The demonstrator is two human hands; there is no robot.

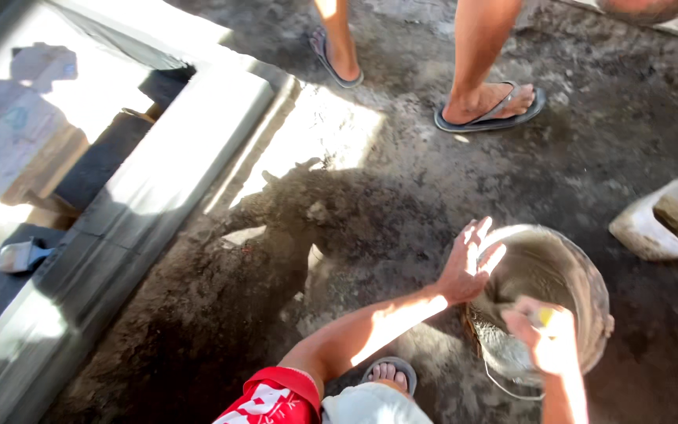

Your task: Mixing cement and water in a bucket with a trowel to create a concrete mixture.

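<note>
Left hand: your left hand (464, 263) is spread wide, fingers splayed, resting on the near-left rim of the bucket (590, 290), seemingly to steady it.
Right hand: your right hand (547, 334) is closed around a yellow handle (541, 316) and dips into the bucket from its near side; what the handle carries lies hidden in the wet mix.
Bucket: it stands on the floor (433, 173) at the near right, tilted a little toward you, its inside coated with grey mortar.
Mortar heap: a dark pile (221, 290) lies left of the bucket, against the grey concrete ledge (158, 180).
Tub: a white tub (668, 220) smeared with mix sits right of the bucket, within reach.
Other person: two sandalled feet (490, 106) stand far across the floor, well apart from your hands.
</note>
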